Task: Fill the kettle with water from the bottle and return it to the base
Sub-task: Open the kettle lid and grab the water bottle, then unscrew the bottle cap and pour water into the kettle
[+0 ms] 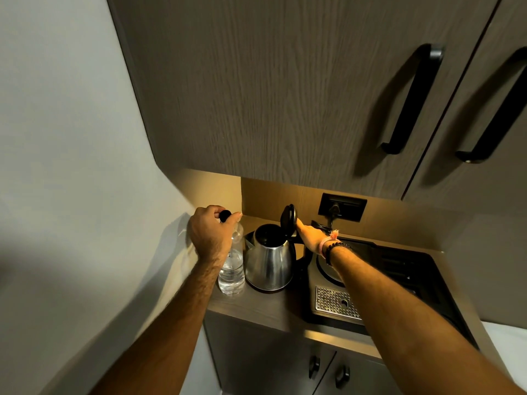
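While the steel kettle (269, 260) stood on the surface (256, 306), the right hand (309, 233) apparently propped its black lid (288, 218) open; the left hand (211, 230) gripped the clear bottle's (232, 269) cap (225, 215), ready for pouring.

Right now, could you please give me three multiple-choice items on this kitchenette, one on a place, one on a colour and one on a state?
1. Where does the water bottle stand?
A. left of the kettle
B. on the drip tray
C. inside the cupboard

2. What colour is the bottle cap?
A. white
B. black
C. red

3. How is the kettle lid?
A. shut
B. missing
C. tipped up open

Answers:
1 A, since the bottle stands on the counter against the kettle's left side.
2 B, since the cap under the left hand is dark black.
3 C, since the lid stands upright by the right hand, and the kettle's mouth shows.
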The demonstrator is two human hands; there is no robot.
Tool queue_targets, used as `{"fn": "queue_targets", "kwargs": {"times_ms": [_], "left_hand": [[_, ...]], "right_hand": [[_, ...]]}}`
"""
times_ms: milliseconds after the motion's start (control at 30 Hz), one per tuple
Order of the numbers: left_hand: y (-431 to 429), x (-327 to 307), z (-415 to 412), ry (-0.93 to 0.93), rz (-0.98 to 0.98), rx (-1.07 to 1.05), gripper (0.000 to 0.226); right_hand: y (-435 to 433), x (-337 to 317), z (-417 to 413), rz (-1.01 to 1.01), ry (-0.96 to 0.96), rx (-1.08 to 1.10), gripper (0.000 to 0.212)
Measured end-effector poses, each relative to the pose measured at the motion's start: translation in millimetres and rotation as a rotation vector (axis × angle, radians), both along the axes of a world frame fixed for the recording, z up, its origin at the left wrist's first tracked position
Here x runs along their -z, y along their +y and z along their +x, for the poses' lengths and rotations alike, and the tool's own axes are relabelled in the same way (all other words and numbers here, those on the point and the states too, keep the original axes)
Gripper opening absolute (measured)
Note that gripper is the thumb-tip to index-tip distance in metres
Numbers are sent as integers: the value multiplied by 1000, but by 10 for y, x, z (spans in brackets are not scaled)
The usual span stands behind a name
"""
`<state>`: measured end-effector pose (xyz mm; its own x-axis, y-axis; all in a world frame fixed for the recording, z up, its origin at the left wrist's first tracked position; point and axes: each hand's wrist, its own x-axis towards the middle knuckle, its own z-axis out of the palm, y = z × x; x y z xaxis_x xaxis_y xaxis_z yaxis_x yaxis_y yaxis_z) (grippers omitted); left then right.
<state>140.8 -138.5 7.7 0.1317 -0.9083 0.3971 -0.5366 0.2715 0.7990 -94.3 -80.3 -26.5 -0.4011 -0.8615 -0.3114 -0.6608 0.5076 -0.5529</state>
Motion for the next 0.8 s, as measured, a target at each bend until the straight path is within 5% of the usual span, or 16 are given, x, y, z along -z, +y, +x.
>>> {"fn": "queue_targets", "kwargs": {"times_ms": [133, 233, 333, 533, 800], "left_hand": [[124, 56, -46, 46, -148, 14, 40], [441, 311, -175, -84, -236, 158, 31], [827, 821, -287, -177, -54, 326, 31], [1031, 1500, -341, -380, 425, 234, 35], [908, 1692, -354, -450, 476, 229, 31]], "right_hand": [[7, -4, -21, 10, 17, -19, 90], [-7, 14, -32, 7, 19, -21, 91], [-6, 33, -43, -5, 31, -33, 95], [-57, 37, -108, 49, 61, -56, 100], [-57, 72, -138, 41, 45, -55, 103]]}}
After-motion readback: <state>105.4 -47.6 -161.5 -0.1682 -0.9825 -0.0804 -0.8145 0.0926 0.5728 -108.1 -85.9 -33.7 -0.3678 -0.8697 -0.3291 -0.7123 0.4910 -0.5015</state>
